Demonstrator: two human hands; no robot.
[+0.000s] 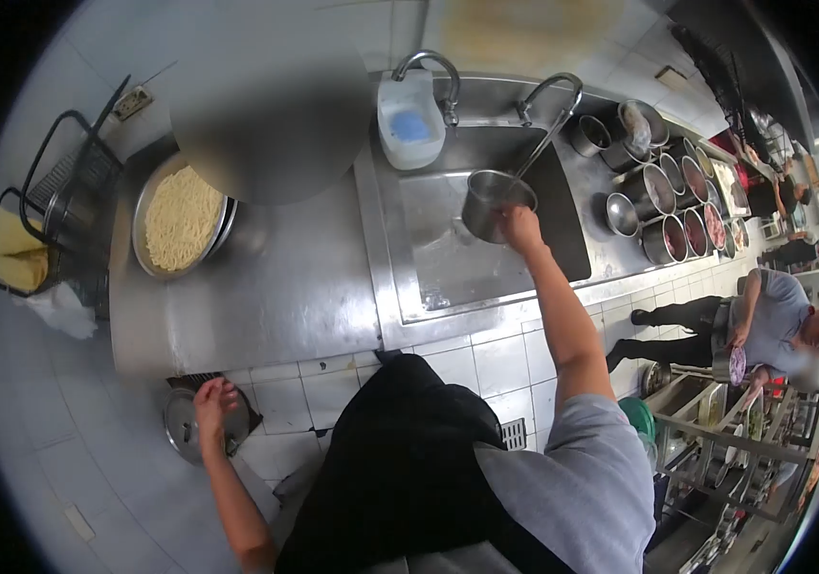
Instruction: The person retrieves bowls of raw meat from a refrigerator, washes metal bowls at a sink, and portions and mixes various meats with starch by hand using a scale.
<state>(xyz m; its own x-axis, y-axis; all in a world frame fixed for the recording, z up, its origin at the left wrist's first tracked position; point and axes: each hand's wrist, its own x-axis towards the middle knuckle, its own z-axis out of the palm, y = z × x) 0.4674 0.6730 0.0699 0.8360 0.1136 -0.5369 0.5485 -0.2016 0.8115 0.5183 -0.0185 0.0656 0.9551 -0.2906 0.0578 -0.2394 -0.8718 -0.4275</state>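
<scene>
Tabletop: the steel tabletop (285, 297) is running along the wall and is carrying vessels on both sides of the sink (462, 277).
Co-worker: this person (781, 306) is standing near the right end of the tabletop and is holding a bowl with something purple (737, 365).
Pots: a group of metal pots (658, 191) is standing close together to the right of the sink, several of them containing food.
Noodle bowl: a wide bowl of noodles (182, 220) is resting on the left part of the tabletop.
Plastic container: a whitish container (397, 143) is sitting at the sink's back left corner, with something blue (409, 126) showing inside.
Held pot: the metal pot (486, 209) is staying inside the sink area, and water from the right tap (563, 80) is running towards its mouth.
Right grip: the right grip (521, 230) is pinching the pot at its near right side.
Left grip: the left grip (213, 407) is hanging with fingers loosely spread and slightly bent, above a round metal thing (180, 421) on the floor.
</scene>
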